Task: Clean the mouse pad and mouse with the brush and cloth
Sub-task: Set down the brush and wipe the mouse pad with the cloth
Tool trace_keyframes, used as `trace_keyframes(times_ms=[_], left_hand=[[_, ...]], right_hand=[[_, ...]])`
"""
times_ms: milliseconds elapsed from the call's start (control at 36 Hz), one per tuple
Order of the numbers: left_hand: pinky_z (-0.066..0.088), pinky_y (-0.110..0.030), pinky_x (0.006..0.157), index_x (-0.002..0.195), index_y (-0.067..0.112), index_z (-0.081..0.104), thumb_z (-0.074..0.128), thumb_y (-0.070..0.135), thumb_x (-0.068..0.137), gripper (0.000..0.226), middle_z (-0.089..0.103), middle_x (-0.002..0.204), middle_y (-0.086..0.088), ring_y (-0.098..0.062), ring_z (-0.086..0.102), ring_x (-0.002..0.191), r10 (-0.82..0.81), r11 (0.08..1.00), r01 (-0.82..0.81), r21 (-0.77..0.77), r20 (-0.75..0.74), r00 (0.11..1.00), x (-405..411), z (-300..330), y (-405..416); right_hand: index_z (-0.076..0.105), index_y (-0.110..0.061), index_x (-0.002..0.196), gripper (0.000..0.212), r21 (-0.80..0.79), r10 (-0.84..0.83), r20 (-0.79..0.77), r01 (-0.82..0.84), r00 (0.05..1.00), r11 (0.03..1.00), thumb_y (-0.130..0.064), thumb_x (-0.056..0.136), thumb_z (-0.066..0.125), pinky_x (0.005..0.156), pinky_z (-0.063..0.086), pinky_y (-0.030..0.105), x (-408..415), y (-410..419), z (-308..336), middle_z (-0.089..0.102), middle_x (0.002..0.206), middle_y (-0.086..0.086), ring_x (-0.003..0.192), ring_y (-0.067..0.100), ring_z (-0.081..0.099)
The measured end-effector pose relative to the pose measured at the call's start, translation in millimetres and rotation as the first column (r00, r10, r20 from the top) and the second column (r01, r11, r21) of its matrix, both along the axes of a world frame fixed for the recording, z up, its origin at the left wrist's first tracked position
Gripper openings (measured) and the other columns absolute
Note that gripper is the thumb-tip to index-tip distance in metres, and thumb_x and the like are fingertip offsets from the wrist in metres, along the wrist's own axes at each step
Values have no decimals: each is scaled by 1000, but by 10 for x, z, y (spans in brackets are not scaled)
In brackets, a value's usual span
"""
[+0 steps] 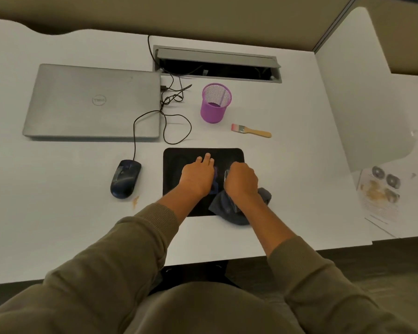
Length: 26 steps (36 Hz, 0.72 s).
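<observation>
Wiping the mouse pad: cloth under one fist, flat palm pinning the pad

The black mouse pad [203, 155] lies on the desk [287, 165]; thin and limp, it would likely creep under rubbing, so it wants pressing flat rather than gripping. On its right part, spilling over the near right corner, the grey cloth [229, 213] is soft, light and easily bunched (best held as a wad). The right hand [241, 182] clenches it knuckles-up, wrist low. The left hand [198, 177] rests flat on the pad's middle, fingers straight. The mouse [124, 178] sits left of the pad, apart; the brush [251, 130] lies beyond its far right corner, untouched.
</observation>
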<state>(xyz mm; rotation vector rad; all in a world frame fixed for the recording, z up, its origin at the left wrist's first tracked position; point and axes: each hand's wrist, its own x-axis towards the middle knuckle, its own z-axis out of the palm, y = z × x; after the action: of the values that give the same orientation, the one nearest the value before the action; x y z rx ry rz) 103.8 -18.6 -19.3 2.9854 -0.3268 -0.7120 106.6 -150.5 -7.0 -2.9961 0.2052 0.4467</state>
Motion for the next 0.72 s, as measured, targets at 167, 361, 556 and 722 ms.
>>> trace_keyframes(times_ms=[167, 361, 556, 722], left_hand=[[53, -42, 101, 168, 13, 15, 75, 26, 97, 94, 15, 176, -10, -33, 45, 147, 18, 1000, -18, -19, 4, 1000, 3, 45, 24], [53, -42, 103, 168, 15, 14, 74, 25, 98, 92, 17, 176, -10, -32, 46, 148, 25, 999, -25, -34, 3, 1000, 2, 9, 50], [53, -41, 101, 169, 18, 13, 74, 24, 97, 94, 17, 176, -9, -32, 48, 146, 34, 999, -34, -33, -17, 999, 23, -24, 61], [54, -40, 98, 169, 19, 9, 78, 28, 94, 102, 14, 176, -9, -32, 49, 145, 18, 1000, -18, -16, -19, 1000, 21, -30, 66]], right_hand=[[59, -11, 94, 34, 44, 3, -126, 3, 992, 999, -34, 86, 82, 68, 47, 32, 398, -432, 485, 66, 92, 10, 80, 28, 63], [82, -8, 94, 16, 84, -3, 4, 2, 1000, 996, -19, 90, 72, 75, 62, 37, 921, -849, 1060, 77, 89, 9, 78, 25, 70], [85, -13, 96, 15, 170, 123, 2, -122, 992, 978, -17, 89, 73, 74, 54, 29, 815, -653, 892, 79, 91, 6, 76, 19, 68], [80, -16, 108, 20, 148, 309, 0, -306, 951, 941, -23, 100, 63, 83, 55, 36, 492, -314, 443, 71, 106, 5, 95, 25, 67]])
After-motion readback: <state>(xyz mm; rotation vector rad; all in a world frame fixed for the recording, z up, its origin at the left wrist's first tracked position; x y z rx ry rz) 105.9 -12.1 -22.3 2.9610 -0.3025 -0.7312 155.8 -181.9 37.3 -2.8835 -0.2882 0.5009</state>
